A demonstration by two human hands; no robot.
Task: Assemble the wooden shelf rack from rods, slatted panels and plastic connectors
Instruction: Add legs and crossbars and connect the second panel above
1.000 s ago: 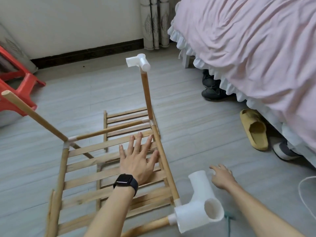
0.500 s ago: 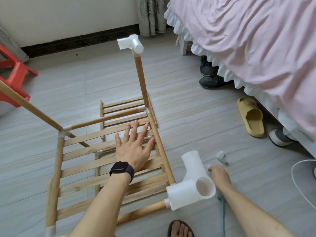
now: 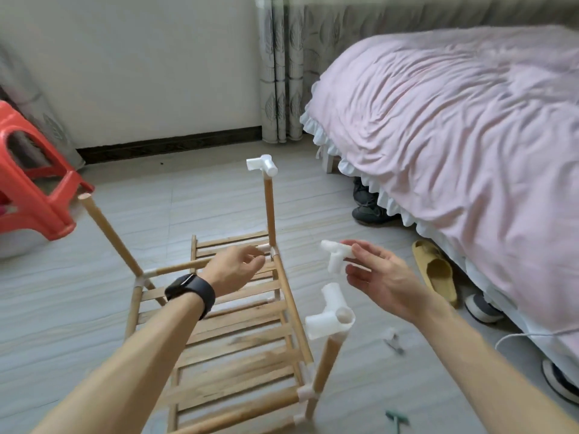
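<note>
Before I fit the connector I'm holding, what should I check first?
1. White connector pinched in right hand: ok.
2. Far-left rod has a bare top, free to take a connector: ok.
3. Far-right connector sits on its rod: ok.
4. Near-right connector sits on its rod: ok.
5. Left hand steadies the slatted panel: not ok, it appears to hover above it.
6. Near-left corner: cannot tell, hidden by the arm.

Left hand (image 3: 233, 270) off the slatted panel (image 3: 241, 341); right hand (image 3: 382, 277) aloft with a connector (image 3: 336, 255).
</note>
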